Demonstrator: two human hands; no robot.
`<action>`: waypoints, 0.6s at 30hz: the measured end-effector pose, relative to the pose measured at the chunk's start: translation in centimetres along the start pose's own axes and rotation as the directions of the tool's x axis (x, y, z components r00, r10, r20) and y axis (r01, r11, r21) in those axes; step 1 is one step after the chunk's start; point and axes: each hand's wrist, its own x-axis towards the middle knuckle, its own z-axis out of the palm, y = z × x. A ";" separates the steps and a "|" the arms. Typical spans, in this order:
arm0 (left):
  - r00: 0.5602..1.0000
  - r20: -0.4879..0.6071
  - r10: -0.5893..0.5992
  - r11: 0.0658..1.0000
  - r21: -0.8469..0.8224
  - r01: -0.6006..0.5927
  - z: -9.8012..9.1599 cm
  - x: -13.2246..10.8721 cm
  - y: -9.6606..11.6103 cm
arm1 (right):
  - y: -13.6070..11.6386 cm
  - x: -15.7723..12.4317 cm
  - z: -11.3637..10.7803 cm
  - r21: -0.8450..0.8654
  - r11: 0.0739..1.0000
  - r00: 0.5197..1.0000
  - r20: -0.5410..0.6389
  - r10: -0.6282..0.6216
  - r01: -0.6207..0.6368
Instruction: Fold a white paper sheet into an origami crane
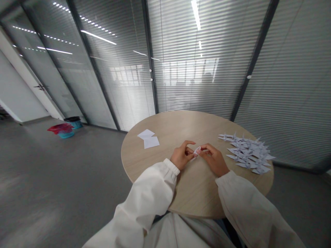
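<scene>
A small folded piece of white paper (197,151) is held just above the middle of the round table. My left hand (182,155) pinches its near left end between thumb and a finger, the index finger raised clear. On its other side, my right hand (212,157) grips the paper with thumb and fingertips. The fingers cover much of it, so its exact folded shape cannot be made out. To the right lies a group of several folded white paper cranes (249,153). Two flat white paper sheets (151,142) rest at the left, one partly over the other.
The round wooden table (186,124) stands close to a glass partition with blinds (191,93). On the floor to the left are a bin with a red liner (62,130) and another with a black liner (74,122). Farther left is a door (33,82).
</scene>
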 end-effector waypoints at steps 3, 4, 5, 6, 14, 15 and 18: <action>1.000 0.032 0.000 1.000 -0.015 0.001 0.0 0.0 -0.1 | 0.1 0.0 0.0 -0.045 0.999 1.000 0.023 -0.014 0.015; 0.999 0.042 0.001 1.000 -0.020 0.000 0.0 0.0 -0.1 | 0.2 0.0 0.0 -0.067 0.997 1.000 0.016 -0.025 0.026; 0.999 0.049 0.001 1.000 -0.025 0.001 0.0 0.0 -0.1 | 0.2 0.0 0.0 -0.087 0.996 0.999 0.008 -0.036 0.037; 0.998 0.055 0.000 0.999 -0.032 0.002 0.0 -0.1 -0.1 | 0.2 -0.1 0.0 -0.105 0.993 0.999 -0.001 -0.048 0.048; 0.992 0.121 -0.039 0.996 -0.078 0.049 0.1 0.0 -0.3 | 0.4 0.0 -0.1 -0.120 0.992 0.999 -0.038 -0.035 0.030; 0.991 0.125 -0.038 0.996 -0.074 0.048 0.1 0.0 -0.3 | 0.5 0.0 -0.1 -0.101 0.995 0.999 -0.036 -0.015 0.012; 0.993 0.114 -0.037 0.997 -0.068 0.045 0.0 0.0 -0.3 | 0.6 0.0 -0.1 -0.028 0.998 0.998 -0.004 0.057 -0.057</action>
